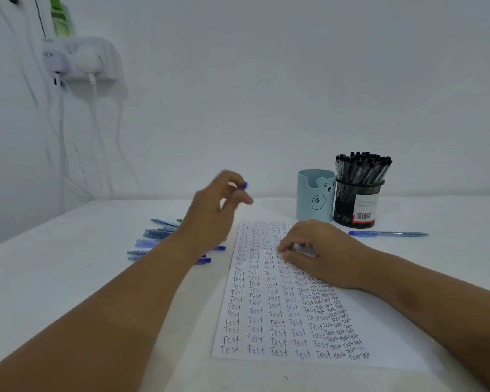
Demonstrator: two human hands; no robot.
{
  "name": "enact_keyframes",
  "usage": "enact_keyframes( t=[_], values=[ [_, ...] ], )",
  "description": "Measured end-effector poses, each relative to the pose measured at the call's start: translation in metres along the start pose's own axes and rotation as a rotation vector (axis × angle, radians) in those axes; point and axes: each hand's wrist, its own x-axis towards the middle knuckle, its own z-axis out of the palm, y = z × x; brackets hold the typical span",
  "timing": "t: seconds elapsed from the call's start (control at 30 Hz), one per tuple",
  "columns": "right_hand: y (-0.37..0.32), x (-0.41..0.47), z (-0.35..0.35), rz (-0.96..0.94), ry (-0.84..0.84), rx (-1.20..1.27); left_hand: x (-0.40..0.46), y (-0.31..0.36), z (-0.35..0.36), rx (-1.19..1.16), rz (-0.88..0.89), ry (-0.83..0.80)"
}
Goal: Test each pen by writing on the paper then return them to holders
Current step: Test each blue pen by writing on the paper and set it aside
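A white paper (pixel 269 309) covered in rows of the word "Test" lies on the table in front of me. My left hand (pixel 212 210) is raised above the table, blurred, with a blue pen (pixel 244 185) pinched in its fingertips. My right hand (pixel 320 250) rests on the paper's upper part, curled around a clear-barrelled pen (pixel 306 251) that is mostly hidden. Several blue pens (pixel 159 236) lie in a pile left of the paper. A light blue bear holder (pixel 314 196) and a black mesh holder (pixel 354 202) full of black pens stand behind the paper.
One blue pen (pixel 388 233) lies alone on the table right of the mesh holder. A wall socket with plugs and hanging white cables (pixel 79 60) is at the upper left. The white table (pixel 68 278) meets a plain white wall behind.
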Motion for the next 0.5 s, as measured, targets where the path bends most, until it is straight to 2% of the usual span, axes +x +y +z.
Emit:
enact_keyframes(
  t=[0.13,0.23,0.33,0.5],
  values=[
    [-0.001,0.0,-0.001,-0.001,-0.003,-0.005,0.015,0.023,-0.006,-0.764,-0.226,0.417],
    [-0.002,0.0,-0.001,-0.003,0.002,-0.002,0.017,0.024,-0.012,-1.241,-0.485,0.493],
    [-0.004,-0.001,-0.003,0.001,0.001,-0.007,0.013,0.019,-0.01,-1.365,-0.587,0.498],
    [-0.004,-0.001,-0.003,0.007,-0.004,-0.01,0.008,0.026,-0.007,-1.34,-0.595,0.439]
  ],
)
